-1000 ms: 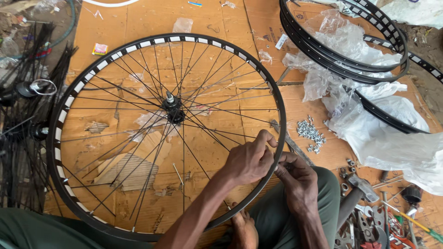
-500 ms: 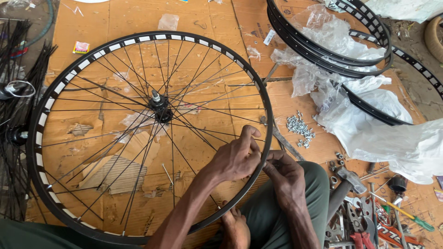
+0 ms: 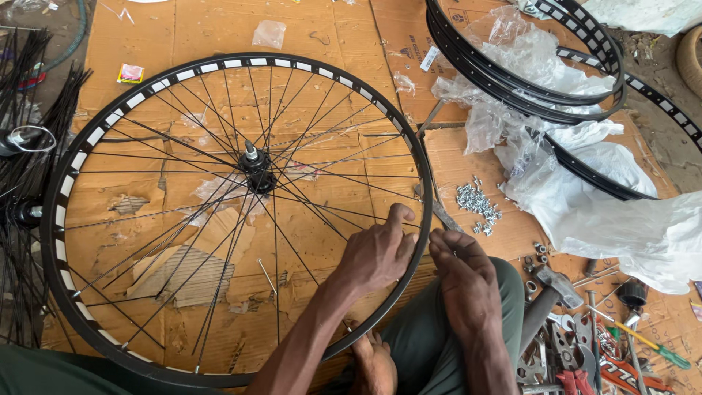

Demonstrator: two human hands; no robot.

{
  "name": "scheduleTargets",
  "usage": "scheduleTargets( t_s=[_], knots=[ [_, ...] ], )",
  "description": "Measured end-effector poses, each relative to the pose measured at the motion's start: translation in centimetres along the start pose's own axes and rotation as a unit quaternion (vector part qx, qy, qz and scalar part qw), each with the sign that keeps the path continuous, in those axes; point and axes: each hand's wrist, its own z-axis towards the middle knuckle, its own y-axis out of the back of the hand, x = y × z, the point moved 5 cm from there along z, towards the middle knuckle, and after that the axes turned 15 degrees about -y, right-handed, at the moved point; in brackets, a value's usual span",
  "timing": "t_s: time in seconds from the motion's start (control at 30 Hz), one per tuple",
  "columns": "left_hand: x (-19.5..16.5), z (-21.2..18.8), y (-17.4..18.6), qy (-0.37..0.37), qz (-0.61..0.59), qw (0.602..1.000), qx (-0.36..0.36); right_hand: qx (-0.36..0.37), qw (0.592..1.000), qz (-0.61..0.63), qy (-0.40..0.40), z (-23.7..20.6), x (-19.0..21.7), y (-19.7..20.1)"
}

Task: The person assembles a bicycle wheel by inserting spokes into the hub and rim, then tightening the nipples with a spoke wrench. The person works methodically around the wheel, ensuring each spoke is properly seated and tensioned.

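A black wheel (image 3: 219,219) is laid flat on cardboard (image 3: 219,36), filling the left and middle of the scene; its hub (image 3: 256,172) stands at the centre, with thin spokes (image 3: 183,241) fanning out to the rim (image 3: 62,219). The left hand (image 3: 376,252) is set on the near right part of the rim, fingers curled inward over it and among the spokes; whether a spoke is pinched cannot be told. The right hand (image 3: 464,274) is held just beside it, outside the rim, its fingertips (image 3: 439,241) drawn narrow against the rim edge; what, if anything, is gripped there cannot be told. A pile of small silver nipples (image 3: 477,203) is seen on the cardboard just right of the hands. Bare rims (image 3: 526,73) are stacked at the far right, partly under clear plastic wrap (image 3: 585,190). A hammer (image 3: 548,292) and other tools (image 3: 585,358) are scattered at the near right. Loose black spokes are bundled (image 3: 22,110) along the left edge.
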Motion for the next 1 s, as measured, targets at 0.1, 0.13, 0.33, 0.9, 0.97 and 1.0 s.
scheduleTargets(
  t_s=[0.1, 0.13, 0.33, 0.9, 0.97, 1.0],
  knots=[
    [-0.2, 0.0, 0.2, -0.020, -0.066, 0.998, -0.002, 0.033, 0.998, 0.048, 0.003, -0.1, 0.2, -0.1],
    [-0.6, 0.0, 0.5, -0.070, -0.077, 0.994, -0.022, 0.028, 0.999, 0.042, 0.005, -0.1, 0.1, -0.1],
    [0.0, 0.0, 0.0, 0.009, -0.033, 0.999, 0.028, -0.030, 0.999, -0.039, 0.022, 0.3, -0.7, 0.2],
    [-5.4, -5.5, 4.8, -0.113, 0.076, 0.990, -0.033, -0.039, 0.998, -0.024, 0.045, 0.0, -0.1, 0.0],
    [-5.6, -7.6, 3.6, -0.070, 0.066, 0.990, 0.101, -0.055, 0.998, -0.020, 0.033, 0.1, -0.4, 0.4],
    [-5.8, -8.2, 3.3, -0.062, 0.066, 0.991, 0.096, -0.063, 0.997, -0.018, 0.027, 0.2, -0.5, 0.7]
  ],
)
